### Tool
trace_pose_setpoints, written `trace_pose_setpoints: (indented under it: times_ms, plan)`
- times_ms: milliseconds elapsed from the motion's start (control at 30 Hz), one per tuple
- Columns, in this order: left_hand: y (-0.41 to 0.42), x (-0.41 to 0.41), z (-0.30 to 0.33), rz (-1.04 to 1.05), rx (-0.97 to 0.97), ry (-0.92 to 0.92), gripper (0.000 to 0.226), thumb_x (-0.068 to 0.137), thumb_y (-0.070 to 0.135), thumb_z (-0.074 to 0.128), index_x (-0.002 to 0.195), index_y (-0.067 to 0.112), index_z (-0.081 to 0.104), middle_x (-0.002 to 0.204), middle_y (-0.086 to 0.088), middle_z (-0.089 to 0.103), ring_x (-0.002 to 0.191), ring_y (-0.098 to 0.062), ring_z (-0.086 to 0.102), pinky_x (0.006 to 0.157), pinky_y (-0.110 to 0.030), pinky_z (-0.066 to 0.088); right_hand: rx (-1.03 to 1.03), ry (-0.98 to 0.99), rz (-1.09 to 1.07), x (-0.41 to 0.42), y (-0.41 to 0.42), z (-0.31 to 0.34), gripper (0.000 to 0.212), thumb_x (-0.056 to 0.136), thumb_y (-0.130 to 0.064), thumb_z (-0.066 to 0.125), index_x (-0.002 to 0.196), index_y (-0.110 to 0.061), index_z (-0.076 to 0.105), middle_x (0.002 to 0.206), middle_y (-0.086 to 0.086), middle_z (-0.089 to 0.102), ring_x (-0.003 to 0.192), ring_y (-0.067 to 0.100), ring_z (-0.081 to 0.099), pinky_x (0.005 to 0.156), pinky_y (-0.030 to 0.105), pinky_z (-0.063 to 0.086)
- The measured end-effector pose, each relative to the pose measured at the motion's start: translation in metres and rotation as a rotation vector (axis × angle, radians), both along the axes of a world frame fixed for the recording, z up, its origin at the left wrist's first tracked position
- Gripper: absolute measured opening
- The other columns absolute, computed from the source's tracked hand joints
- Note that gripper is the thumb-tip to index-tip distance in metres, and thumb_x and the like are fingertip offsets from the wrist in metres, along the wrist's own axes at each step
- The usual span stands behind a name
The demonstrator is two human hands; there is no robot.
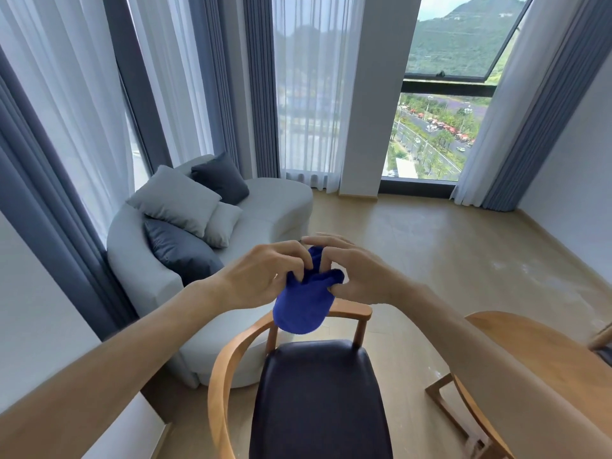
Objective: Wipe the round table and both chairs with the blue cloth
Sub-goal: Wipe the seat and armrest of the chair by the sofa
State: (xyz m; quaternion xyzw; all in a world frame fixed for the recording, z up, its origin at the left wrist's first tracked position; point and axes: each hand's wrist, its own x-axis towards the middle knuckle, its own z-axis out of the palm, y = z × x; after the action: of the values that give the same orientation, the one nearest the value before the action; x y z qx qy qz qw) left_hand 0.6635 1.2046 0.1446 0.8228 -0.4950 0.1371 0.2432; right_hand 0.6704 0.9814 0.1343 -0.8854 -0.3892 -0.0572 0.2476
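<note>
— What's closest to you right now?

— The chair (pixel 319 402), right under my forearms. Its dark padded seat runs straight away from me, and the curved wooden back rail arcs across the far end.

— And the cloth?

— The blue cloth (pixel 299 304) is bunched between both hands, off every surface. My left hand (pixel 261 276) pinches its upper folds with curled fingers; my right hand (pixel 356 274) has thumb and fingertips curled into the other side. The loose bulk hangs down just in front of the back rail's top edge.

— So which way does it go?

— Straight down, I'd judge. The rail lies directly below my fingers, and both hands are about equally near it. The round table (pixel 536 356) sits off to my right, its near edge well apart from the cloth.

— Second chair?

— Only a sliver shows at the right edge; I can't tell more.
</note>
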Motion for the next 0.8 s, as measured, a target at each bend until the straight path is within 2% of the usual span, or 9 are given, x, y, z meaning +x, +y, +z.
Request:
trace_pose_setpoints:
  times_ms: [67, 133, 233, 333, 433, 500, 600, 733, 800]
  plan:
    - [-0.001, -0.001, 0.001, 0.0, -0.049, 0.022, 0.028, 0.072, -0.015, 0.046, 0.074, 0.003, 0.067, 0.101, -0.006, 0.067, 0.092, -0.009, 0.057, 0.081, -0.012, 0.047, 0.038, 0.102, 0.049, -0.002, 0.0, 0.005, 0.02, 0.068, 0.0, 0.062, 0.079, -0.014, 0.051, 0.137, 0.0, 0.052, 0.129, 0.018, 0.043, 0.098, 0.024, 0.044]
    - [-0.003, -0.004, 0.001, 0.033, -0.083, 0.082, 0.03, 0.069, -0.014, 0.042, 0.073, 0.004, 0.066, 0.101, -0.002, 0.068, 0.089, -0.012, 0.061, 0.077, -0.02, 0.051, 0.055, 0.167, 0.039, -0.005, -0.001, 0.006, 0.014, 0.067, -0.006, 0.059, 0.078, -0.007, 0.051, 0.108, 0.005, 0.064, 0.097, 0.022, 0.057, 0.082, 0.038, 0.052]
    - [-0.004, -0.009, -0.001, 0.128, -0.249, 0.334, 0.031, 0.068, -0.008, 0.042, 0.084, 0.007, 0.065, 0.109, 0.0, 0.067, 0.097, -0.014, 0.064, 0.079, -0.027, 0.055, 0.117, 0.224, -0.04, -0.01, -0.003, 0.008, 0.013, 0.071, -0.007, 0.059, 0.08, -0.012, 0.052, 0.08, 0.005, 0.059, 0.072, 0.021, 0.051, 0.068, 0.044, 0.05]
    - [-0.004, -0.017, -0.006, 0.168, -0.375, 0.692, 0.045, 0.072, 0.021, 0.064, 0.116, 0.027, 0.052, 0.122, 0.006, 0.06, 0.106, -0.014, 0.063, 0.086, -0.028, 0.056, 0.302, 0.334, -0.036, -0.014, -0.006, 0.01, 0.025, 0.082, 0.004, 0.061, 0.09, -0.018, 0.052, 0.088, 0.004, 0.061, 0.077, 0.018, 0.059, 0.068, 0.027, 0.054]
    - [-0.015, -0.023, -0.016, 0.273, -0.287, 0.571, 0.06, 0.064, 0.053, 0.069, 0.115, 0.033, 0.045, 0.113, 0.01, 0.061, 0.099, -0.01, 0.063, 0.081, -0.027, 0.057, 0.539, 0.477, -0.081, -0.02, -0.004, 0.006, 0.037, 0.084, 0.005, 0.065, 0.106, -0.02, 0.05, 0.102, 0.006, 0.062, 0.091, 0.02, 0.066, 0.074, 0.027, 0.057]
    - [-0.022, -0.024, -0.017, 0.337, -0.354, 0.537, 0.046, 0.065, 0.048, 0.069, 0.103, 0.034, 0.047, 0.101, 0.006, 0.064, 0.092, -0.011, 0.063, 0.079, -0.03, 0.057, 0.69, 0.568, -0.122, -0.027, -0.004, -0.004, 0.046, 0.083, -0.005, 0.07, 0.119, -0.023, 0.048, 0.113, 0.005, 0.061, 0.101, 0.018, 0.065, 0.079, 0.029, 0.056]
    - [-0.027, -0.025, -0.02, 0.315, -0.421, 0.656, 0.034, 0.07, 0.03, 0.072, 0.096, 0.032, 0.051, 0.096, 0.002, 0.066, 0.088, -0.016, 0.064, 0.076, -0.031, 0.057, 0.735, 0.711, -0.107, -0.041, -0.007, -0.029, 0.066, 0.075, -0.027, 0.076, 0.133, -0.022, 0.044, 0.126, 0.005, 0.059, 0.113, 0.024, 0.06, 0.086, 0.037, 0.055]
    - [-0.024, -0.031, -0.045, 0.275, -0.495, 0.866, 0.033, 0.073, 0.015, 0.074, 0.098, 0.027, 0.055, 0.102, -0.007, 0.065, 0.089, -0.017, 0.063, 0.074, -0.028, 0.057, 0.702, 0.873, -0.088, -0.063, -0.006, -0.069, 0.072, 0.074, -0.018, 0.075, 0.137, -0.023, 0.041, 0.13, 0.001, 0.057, 0.118, 0.025, 0.057, 0.092, 0.043, 0.053]
    - [-0.016, -0.03, -0.07, 0.317, -0.52, 0.973, 0.035, 0.074, 0.01, 0.075, 0.101, 0.024, 0.057, 0.104, -0.011, 0.066, 0.092, -0.021, 0.065, 0.076, -0.032, 0.059, 0.663, 0.862, -0.156, -0.075, 0.001, -0.09, 0.069, 0.076, -0.015, 0.073, 0.136, -0.023, 0.041, 0.125, -0.013, 0.059, 0.114, 0.012, 0.058, 0.088, 0.032, 0.054]
